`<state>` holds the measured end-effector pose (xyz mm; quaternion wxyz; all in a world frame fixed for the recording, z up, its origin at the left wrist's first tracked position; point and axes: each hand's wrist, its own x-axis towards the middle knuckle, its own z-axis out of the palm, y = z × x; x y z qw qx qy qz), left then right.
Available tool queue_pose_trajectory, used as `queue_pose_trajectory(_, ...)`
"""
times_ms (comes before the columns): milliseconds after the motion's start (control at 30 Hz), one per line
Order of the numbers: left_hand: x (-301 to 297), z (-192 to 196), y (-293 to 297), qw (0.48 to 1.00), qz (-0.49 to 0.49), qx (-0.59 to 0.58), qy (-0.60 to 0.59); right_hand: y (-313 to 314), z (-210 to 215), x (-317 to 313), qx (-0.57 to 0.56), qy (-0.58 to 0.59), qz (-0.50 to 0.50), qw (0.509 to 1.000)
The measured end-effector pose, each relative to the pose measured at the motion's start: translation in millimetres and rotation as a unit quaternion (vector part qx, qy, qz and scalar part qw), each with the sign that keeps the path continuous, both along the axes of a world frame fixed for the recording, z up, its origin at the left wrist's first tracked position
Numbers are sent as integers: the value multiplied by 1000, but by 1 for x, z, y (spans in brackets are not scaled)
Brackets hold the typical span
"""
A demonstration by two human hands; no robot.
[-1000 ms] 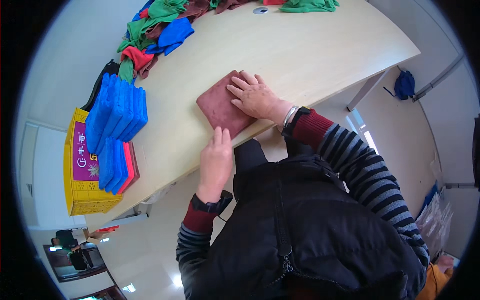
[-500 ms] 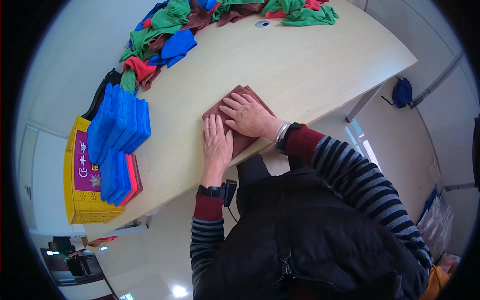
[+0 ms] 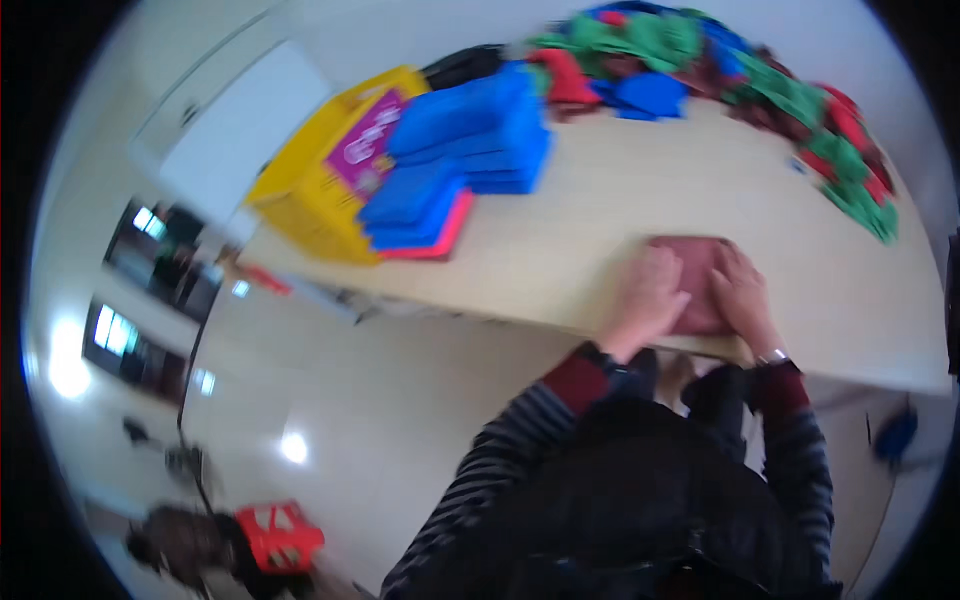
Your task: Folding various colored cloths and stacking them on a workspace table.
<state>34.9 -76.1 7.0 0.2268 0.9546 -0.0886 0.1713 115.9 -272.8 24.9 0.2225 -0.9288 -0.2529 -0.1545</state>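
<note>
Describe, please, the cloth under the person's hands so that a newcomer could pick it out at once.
On the pale wooden table, look at the near edge, away from the blue stack and the jumbled heap. The dark red cloth lies there flat and alone, with the left hand and right hand on it.

Pale wooden table (image 3: 600, 240) with folded maroon cloth (image 3: 695, 258), blue cloth stack (image 3: 460, 150), yellow box (image 3: 320, 190), heaped coloured cloths (image 3: 760, 70).

Head camera looks steeply down over the table (image 3: 600, 250), blurred.

stacked blue cloths (image 3: 470, 140) beside a yellow box (image 3: 320, 190), red crate (image 3: 278, 535) below
</note>
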Motion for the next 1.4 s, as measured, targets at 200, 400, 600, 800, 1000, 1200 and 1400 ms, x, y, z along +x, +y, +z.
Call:
queue_pose_trajectory(200,-18,12,15,998,43,34,14,11,6,-18,-125,-18,-24,992)
queue_pose_trajectory(400,-23,12,-16,998,32,48,12,25,-4,-6,-58,-1,76,995)
queue_pose_trajectory(600,-31,0,-16,999,24,14,-21,24,-4,-9,-85,6,70,994)
queue_pose_trajectory(800,-33,2,-12,1000,20,-1,-23,15,-6,-2,-57,24,65,996)
queue_pose_trajectory(1000,-27,9,-5,1000,12,6,6,19,5,-10,-135,10,22,990)
queue_pose_trajectory(1200,2,12,3,998,45,27,-31,37,15,-16,-143,-17,70,987)
queue_pose_trajectory(1400,8,9,-4,999,34,1,-33,32,-6,2,-114,-40,102,987)
